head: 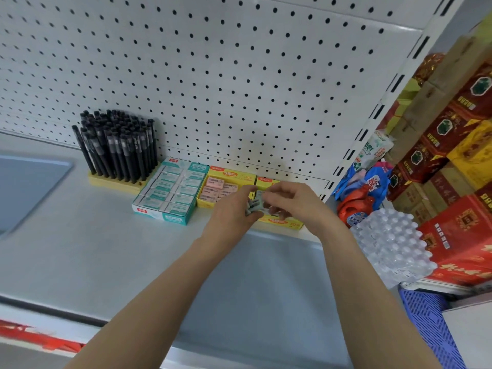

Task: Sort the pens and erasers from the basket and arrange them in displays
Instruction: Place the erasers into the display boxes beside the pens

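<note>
On the white shelf [80, 235], black pens [117, 145] stand packed in a wooden holder [111, 181] at the back left. Beside it lies a teal box of white erasers [170, 193], then a yellow box of pink erasers [221, 187]. A second yellow eraser box [282, 222] sits further right, mostly hidden under my hands. My left hand [234, 209] grips a small stack of grey-sleeved erasers [254, 205]. My right hand [290, 201] pinches one eraser just above that second box.
A white pegboard [239, 75] backs the shelf. A grey bin edge [26, 187] shows at the left. To the right stand red and yellow cartons [452, 155], detergent bottles [356, 206] and shrink-wrapped water bottles [391, 243]. A blue crate [426, 315] is at lower right.
</note>
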Demonstrator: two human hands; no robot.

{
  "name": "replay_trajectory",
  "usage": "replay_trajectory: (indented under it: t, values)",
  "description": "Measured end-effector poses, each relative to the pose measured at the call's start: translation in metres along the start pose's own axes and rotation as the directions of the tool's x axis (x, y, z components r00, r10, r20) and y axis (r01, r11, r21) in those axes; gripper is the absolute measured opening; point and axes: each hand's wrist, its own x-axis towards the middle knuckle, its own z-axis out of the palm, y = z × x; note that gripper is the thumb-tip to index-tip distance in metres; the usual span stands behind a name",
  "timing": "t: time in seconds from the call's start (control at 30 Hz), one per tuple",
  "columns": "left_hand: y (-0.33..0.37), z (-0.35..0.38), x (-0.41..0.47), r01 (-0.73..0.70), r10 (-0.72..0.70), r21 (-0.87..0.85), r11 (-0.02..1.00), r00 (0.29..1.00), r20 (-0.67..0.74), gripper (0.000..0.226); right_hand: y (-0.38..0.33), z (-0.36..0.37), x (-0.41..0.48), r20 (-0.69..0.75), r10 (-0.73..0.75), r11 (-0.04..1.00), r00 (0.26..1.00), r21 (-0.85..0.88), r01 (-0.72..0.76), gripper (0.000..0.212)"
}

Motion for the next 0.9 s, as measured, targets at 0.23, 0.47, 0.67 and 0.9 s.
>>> replay_trajectory:
  t: [0.23, 0.47, 0.67, 0.9]
  values:
    - [-0.003, 0.005, 0.009, 0.043, -0.044, -0.049, 0.998, 0.999, -0.002, 0.049, 0.01, -0.013, 0.0, -0.133, 0.02, 0.978, 0.991, 0.209, 0.008, 0.017]
    - [-0.011, 0.007, 0.005, -0.007, 0.006, 0.042, 0.999, 0.999, 0.031, 0.027, 0.014, -0.022, 0.0, -0.189, 0.032, 0.974, 0.981, 0.226, 0.012, 0.017]
    - [-0.014, 0.009, 0.005, -0.074, 0.068, 0.113, 0.991, 0.996, 0.057, 0.021, 0.022, -0.032, 0.009, -0.211, -0.126, 0.892, 0.969, -0.452, 0.018, 0.026]
    - [-0.014, 0.009, 0.004, -0.135, 0.125, 0.191, 0.972, 0.99, 0.062, 0.022, 0.03, -0.019, 0.016, -0.137, -0.158, 0.761, 0.978, -0.648, 0.032, 0.023]
